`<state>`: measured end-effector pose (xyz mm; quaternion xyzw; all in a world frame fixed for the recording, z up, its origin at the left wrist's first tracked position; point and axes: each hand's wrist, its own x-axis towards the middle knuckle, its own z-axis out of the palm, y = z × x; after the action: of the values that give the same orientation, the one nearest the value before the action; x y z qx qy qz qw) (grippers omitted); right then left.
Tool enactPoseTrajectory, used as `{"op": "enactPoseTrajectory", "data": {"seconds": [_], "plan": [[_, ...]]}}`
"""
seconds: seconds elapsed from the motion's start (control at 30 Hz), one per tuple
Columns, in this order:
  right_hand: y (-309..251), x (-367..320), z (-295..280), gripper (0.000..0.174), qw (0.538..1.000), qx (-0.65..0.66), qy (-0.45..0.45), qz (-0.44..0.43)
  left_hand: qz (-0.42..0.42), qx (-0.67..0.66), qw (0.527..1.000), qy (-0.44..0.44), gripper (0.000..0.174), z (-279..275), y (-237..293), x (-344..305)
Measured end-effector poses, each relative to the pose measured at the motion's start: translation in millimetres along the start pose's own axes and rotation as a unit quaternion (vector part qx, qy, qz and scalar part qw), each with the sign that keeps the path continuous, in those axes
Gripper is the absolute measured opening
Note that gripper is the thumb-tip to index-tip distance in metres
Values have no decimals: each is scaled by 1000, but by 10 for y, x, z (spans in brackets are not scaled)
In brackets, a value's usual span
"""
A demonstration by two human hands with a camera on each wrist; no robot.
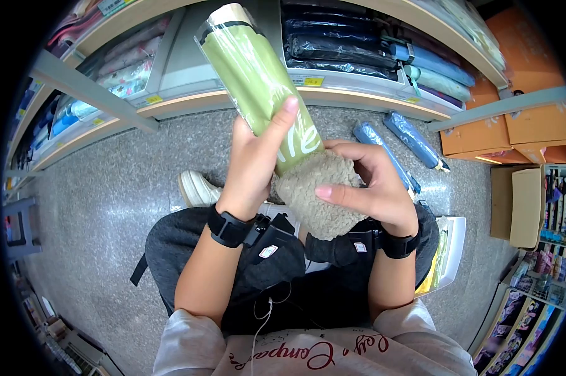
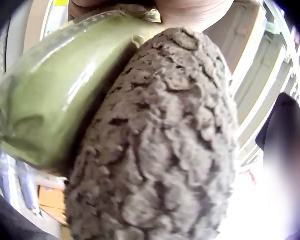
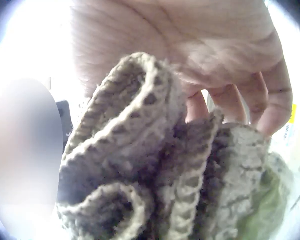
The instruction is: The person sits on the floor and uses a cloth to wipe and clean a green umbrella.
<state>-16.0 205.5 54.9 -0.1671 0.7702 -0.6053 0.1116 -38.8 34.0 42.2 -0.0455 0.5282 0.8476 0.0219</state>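
A green umbrella-like package (image 1: pixel 251 75) in clear plastic, with white lettering, lies tilted in the left hand (image 1: pixel 258 150), whose thumb rests along its front. The right hand (image 1: pixel 377 185) pinches a folded grey-beige textured cloth (image 1: pixel 323 194) against the package's lower end. In the left wrist view the cloth (image 2: pixel 160 135) stands beside the green package (image 2: pixel 50 100), with part of the left hand (image 2: pixel 190 12) above. The right wrist view shows the cloth's stitched, folded edges (image 3: pixel 185 190) under the right hand's palm (image 3: pixel 180 45).
Two blue wrapped packages (image 1: pixel 414 141) lie on the floor (image 1: pixel 120 169) near the shelf (image 1: pixel 358 97), which holds dark, blue and patterned packages. Orange boxes (image 1: pixel 508 131) and an open brown carton (image 1: pixel 524 200) stand at the right. A white tray (image 1: pixel 449 250) is beside the person's knee.
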Motion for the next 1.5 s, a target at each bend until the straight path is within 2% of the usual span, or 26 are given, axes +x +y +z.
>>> {"op": "enactPoseTrajectory", "data": {"seconds": [0.03, 0.23, 0.4, 0.53, 0.6, 0.7, 0.83, 0.9, 1.0, 1.03, 1.13, 1.23, 1.33, 1.43, 1.5], "plan": [[11, -5, 4, 46, 1000, 9, 21, -3, -16, -23, 1000, 1, 42, 0, -2, 5], [-179, -4, -50, 34, 979, 187, 3, 81, -68, -162, 984, -21, 50, 3, -8, -1], [-168, -30, -63, 31, 969, 236, 38, 62, -64, -250, 966, -5, 49, 2, -81, -10], [-201, -16, -13, 34, 946, 297, 88, 100, -33, -334, 935, -111, 54, -47, -58, -2], [-169, -9, -38, 35, 949, 293, 59, 102, -48, -362, 921, -135, 58, -51, -37, -5], [-141, -14, -38, 34, 954, 280, 35, 97, -45, -279, 953, -107, 62, -13, -24, -20], [-138, -10, -25, 31, 962, 262, 6, 76, -61, -292, 944, -137, 65, -15, -42, -7], [-132, 6, -9, 30, 968, 243, 31, 58, -48, -292, 939, -175, 63, -121, -172, 64], [-129, 18, 35, 30, 965, 247, 79, 50, -69, -248, 962, -94, 64, -40, -139, -23], [-129, 13, 42, 30, 961, 253, 98, 50, -74, -243, 957, -141, 64, -71, -142, -26], [-121, -10, 55, 32, 951, 281, 124, 34, -89, -228, 968, -57, 68, 28, -148, -66], [-92, -18, 43, 32, 951, 279, 134, 12, -92, -208, 967, -114, 67, 55, -119, -117], [-112, -32, 25, 34, 935, 332, 123, 27, -93, -194, 967, -138, 70, 72, -135, -127], [-114, -23, 54, 37, 923, 345, 169, 35, -109, -159, 975, -107, 76, 109, -159, -144], [-113, -35, 53, 39, 910, 364, 192, 53, -154, -156, 957, -189, 79, 51, -136, -161]]}}
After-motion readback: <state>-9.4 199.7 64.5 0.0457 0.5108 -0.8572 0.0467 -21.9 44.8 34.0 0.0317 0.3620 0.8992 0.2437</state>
